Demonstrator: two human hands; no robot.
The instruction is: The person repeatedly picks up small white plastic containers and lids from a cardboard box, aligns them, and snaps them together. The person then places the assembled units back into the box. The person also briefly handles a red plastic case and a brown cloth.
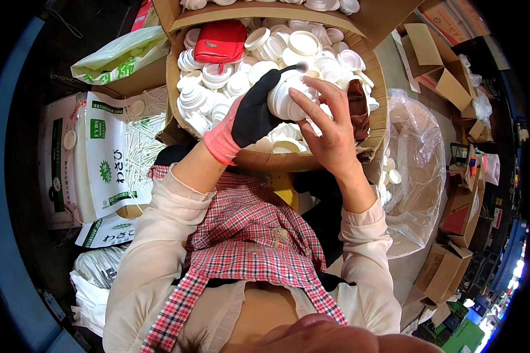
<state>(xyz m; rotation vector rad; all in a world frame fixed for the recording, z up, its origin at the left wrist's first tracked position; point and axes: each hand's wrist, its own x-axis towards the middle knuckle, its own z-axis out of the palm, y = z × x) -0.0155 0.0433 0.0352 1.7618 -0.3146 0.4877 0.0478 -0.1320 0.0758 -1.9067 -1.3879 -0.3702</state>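
Nearest, a plaid apron (pixel 247 235) covers the person's lap, both forearms rising from it toward a round cardboard box (pixel 378 88). Just above the box's near rim the left hand (pixel 250 120), in a black glove with a pink cuff, has its fingers wrapped round a short stack of white lids (pixel 285 94). The bare right hand (pixel 330 129) lies against the same stack, fingers spread over its side and top, holding it too. So one stack looks gathered and in hand, over the middle of the box. Beyond and around it the box is still full of loose lids (pixel 330 67) and a few nested piles, so by the look of it most of the sorting is left. A red pouch (pixel 219 41) rests on the lids at the far left. To the right a clear bag (pixel 418 170) holds only a few lids
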